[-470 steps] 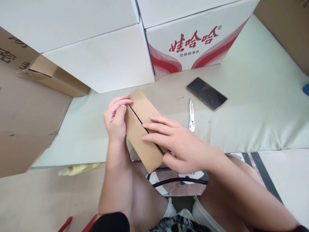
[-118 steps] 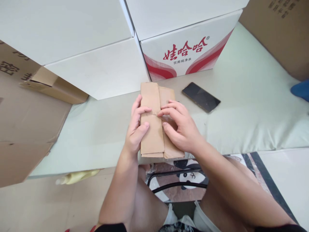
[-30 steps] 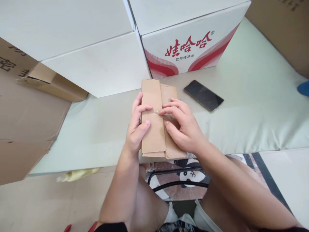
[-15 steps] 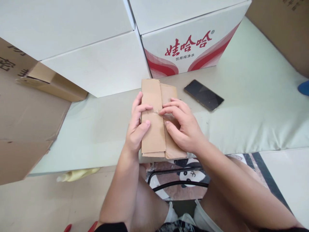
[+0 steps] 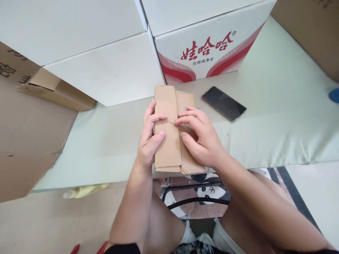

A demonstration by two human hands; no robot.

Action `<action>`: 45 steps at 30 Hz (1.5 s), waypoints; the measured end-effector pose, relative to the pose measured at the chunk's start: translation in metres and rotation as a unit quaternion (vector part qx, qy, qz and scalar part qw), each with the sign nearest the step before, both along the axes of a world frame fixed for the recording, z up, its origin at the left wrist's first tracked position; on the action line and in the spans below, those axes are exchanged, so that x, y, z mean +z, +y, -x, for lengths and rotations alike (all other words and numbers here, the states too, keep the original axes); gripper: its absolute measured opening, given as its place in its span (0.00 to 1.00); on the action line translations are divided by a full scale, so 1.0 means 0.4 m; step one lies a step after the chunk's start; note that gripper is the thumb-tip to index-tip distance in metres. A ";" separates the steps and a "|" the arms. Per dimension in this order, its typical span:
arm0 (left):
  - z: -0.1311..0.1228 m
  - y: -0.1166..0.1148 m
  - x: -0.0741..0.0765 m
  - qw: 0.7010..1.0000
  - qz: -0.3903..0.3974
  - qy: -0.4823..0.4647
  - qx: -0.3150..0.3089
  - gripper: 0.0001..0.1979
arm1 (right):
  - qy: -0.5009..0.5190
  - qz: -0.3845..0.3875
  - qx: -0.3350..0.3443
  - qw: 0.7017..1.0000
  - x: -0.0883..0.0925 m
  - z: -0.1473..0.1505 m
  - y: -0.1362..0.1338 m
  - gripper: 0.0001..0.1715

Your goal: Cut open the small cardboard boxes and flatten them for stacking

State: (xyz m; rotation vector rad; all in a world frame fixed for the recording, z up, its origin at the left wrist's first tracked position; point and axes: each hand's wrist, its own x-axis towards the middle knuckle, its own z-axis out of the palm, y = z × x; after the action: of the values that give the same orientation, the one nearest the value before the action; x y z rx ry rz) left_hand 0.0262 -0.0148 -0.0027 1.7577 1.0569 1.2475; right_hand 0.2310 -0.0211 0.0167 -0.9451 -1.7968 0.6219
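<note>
A small brown cardboard box (image 5: 167, 148) lies on the pale green cloth near its front edge, its long side pointing away from me. A lengthwise seam runs along the top, where one flap overlaps the other, and a bit of clear tape (image 5: 172, 122) shows at mid-length. My left hand (image 5: 152, 132) grips the left side, with thumb and a finger on the top flap. Over the right half curls my right hand (image 5: 198, 135), its fingertips at the seam beside the tape and its thumb on the flap edge. Its palm hides part of the box.
White cartons (image 5: 106, 70) stand stacked behind, one with red lettering (image 5: 206, 47). A black phone (image 5: 224, 103) lies right of the box on the cloth (image 5: 270, 123). Large brown cartons flank both sides (image 5: 34, 130). Below the edge are a yellowish bottle (image 5: 86, 191) and a black metal frame (image 5: 196, 201).
</note>
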 end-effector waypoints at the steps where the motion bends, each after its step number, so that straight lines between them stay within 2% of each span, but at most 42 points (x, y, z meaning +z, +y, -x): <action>1: 0.000 0.001 0.000 1.000 0.000 0.000 0.000 0.22 | 0.000 0.001 -0.001 1.000 -0.001 0.000 0.000 0.15; 14: 0.000 0.006 0.002 1.000 -0.011 0.003 0.004 0.22 | 0.001 -0.002 -0.001 1.000 -0.004 0.000 0.000 0.17; 23: 0.001 0.004 -0.002 1.000 -0.004 -0.003 0.001 0.21 | -0.063 -0.070 0.036 0.995 0.001 -0.007 -0.013 0.16; 28: 0.003 0.005 -0.001 1.000 0.005 0.007 -0.004 0.23 | -0.067 -0.077 0.002 0.995 0.015 -0.006 -0.022 0.08; 34: 0.010 0.012 -0.002 1.000 0.003 0.000 -0.005 0.23 | -0.077 -0.154 -0.027 0.985 0.014 -0.013 -0.016 0.10; 37: 0.009 0.013 -0.005 1.000 -0.006 -0.005 0.004 0.23 | -0.072 -0.182 -0.082 0.977 0.009 -0.012 -0.021 0.12; 40: 0.008 0.015 -0.008 1.000 -0.018 -0.004 0.010 0.23 | -0.099 -0.159 -0.147 0.971 0.011 -0.007 -0.029 0.12; 42: 0.009 0.014 -0.007 1.000 -0.020 0.001 0.009 0.22 | -0.102 -0.148 -0.142 0.973 0.014 -0.006 -0.031 0.11; 45: 0.005 0.005 0.001 1.000 -0.029 0.003 0.004 0.22 | -0.080 -0.151 -0.098 0.980 0.015 -0.007 -0.030 0.11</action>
State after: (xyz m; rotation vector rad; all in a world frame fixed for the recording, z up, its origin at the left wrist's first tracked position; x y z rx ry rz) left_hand 0.0244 -0.0129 -0.0022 1.8038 1.0407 1.2912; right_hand 0.2338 -0.0332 0.0229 -0.9666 -1.8451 0.1459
